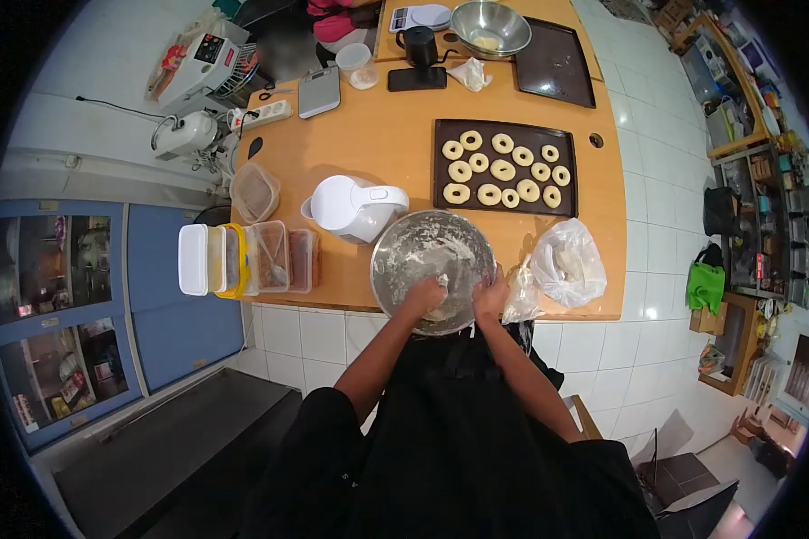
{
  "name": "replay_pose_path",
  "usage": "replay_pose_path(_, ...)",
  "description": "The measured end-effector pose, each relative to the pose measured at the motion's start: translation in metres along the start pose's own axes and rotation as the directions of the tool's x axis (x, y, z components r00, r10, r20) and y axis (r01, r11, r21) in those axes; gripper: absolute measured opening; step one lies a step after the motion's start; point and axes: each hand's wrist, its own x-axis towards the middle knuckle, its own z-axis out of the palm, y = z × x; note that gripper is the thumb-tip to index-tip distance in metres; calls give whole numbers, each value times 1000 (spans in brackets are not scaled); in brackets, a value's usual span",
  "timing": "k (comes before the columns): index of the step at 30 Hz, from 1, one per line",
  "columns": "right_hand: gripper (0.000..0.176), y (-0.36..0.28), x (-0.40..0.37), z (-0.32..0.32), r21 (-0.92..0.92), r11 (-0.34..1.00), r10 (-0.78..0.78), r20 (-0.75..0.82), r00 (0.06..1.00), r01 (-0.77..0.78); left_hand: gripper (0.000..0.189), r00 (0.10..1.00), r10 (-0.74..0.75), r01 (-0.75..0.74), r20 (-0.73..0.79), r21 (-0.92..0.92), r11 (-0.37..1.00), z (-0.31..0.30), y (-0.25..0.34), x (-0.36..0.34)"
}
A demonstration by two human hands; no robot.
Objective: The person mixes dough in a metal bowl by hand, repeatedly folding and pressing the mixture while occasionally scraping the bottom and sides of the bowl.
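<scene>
A large steel bowl [404,256] with floury, doughy residue stands at the table's front edge. Inside it, my left hand [425,297] is closed low in the bowl, with a bit of pale dough showing at its fingers. My right hand [490,298] grips the bowl's right rim. Just right of that hand lies a crumpled plastic bag [522,295], and beside it a larger clear bag [568,262] with something pale inside. Behind the bowl is a white pitcher-like appliance [355,207]. A dark tray [503,130] of dough rings [502,170] lies at the back right.
Lidded plastic containers [243,260] stand at the left on the wooden table [368,117]. Farther back are a grey scale [319,92], a black kettle [419,47], a second steel bowl [490,29] and an empty dark tray [555,63]. A person in pink [337,22] is at the far side.
</scene>
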Motion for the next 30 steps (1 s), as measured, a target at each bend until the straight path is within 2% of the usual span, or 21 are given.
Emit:
replay_pose_path(2, 33, 2, 1, 0, -11, 1000, -11, 11, 1000, 11, 32, 987, 161, -161, 0, 28, 987, 19, -30, 13)
replay_pose_path(3, 33, 3, 0, 1, -15, 1000, -15, 17, 1000, 15, 34, 985, 167, -166, -38, 27, 986, 22, -33, 15)
replay_pose_path(5, 32, 4, 1, 3, -29, 1000, 5, 19, 1000, -4, 39, 990, 54, -54, -131, 2, 999, 11, -13, 9)
replay_pose_path(7, 30, 4, 1, 2, -22, 1000, 2, 14, 1000, -1, 46, 957, -188, 179, -221, -63, 982, -37, 56, -19)
replay_pose_path(10, 28, -2, -1, -1, 0, 999, -40, 7, 999, 40, 43, 931, -183, 175, -315, -55, 983, -46, 81, -25)
replay_pose_path(13, 27, 2, -4, 2, -10, 999, -47, 10, 999, 47, 39, 925, -121, 144, -361, 36, 989, -40, 80, -14)
replay_pose_path(16, 27, 5, -2, 4, -20, 1000, 5, 30, 1000, -4, 40, 925, 53, 24, -375, 199, 980, -33, 70, 5)
replay_pose_path(18, 31, 7, -2, 5, -37, 998, 61, 40, 997, -59, 42, 899, 95, -19, -428, 178, 984, -32, 65, 14)
replay_pose_path(19, 30, 9, -3, 5, -42, 999, 28, 17, 999, -27, 43, 884, 115, -43, -453, 167, 985, -33, 65, 19)
replay_pose_path(22, 28, 11, -5, 7, -46, 998, -36, -31, 999, 34, 48, 807, 129, 0, -577, 218, 976, -36, 61, 29)
replay_pose_path(26, 29, 7, -2, 11, -71, 997, -4, -75, 997, -1, 54, 805, -39, 90, -592, 57, 994, -42, 62, 39)
replay_pose_path(29, 29, 9, -5, 12, -128, 992, -11, -84, 996, 0, 56, 784, 23, 63, -620, 118, 991, -22, 59, 34)
replay_pose_path(30, 29, 9, -5, 13, -145, 989, -20, -88, 996, 7, 56, 823, 52, 5, -566, 98, 995, -21, 57, 30)
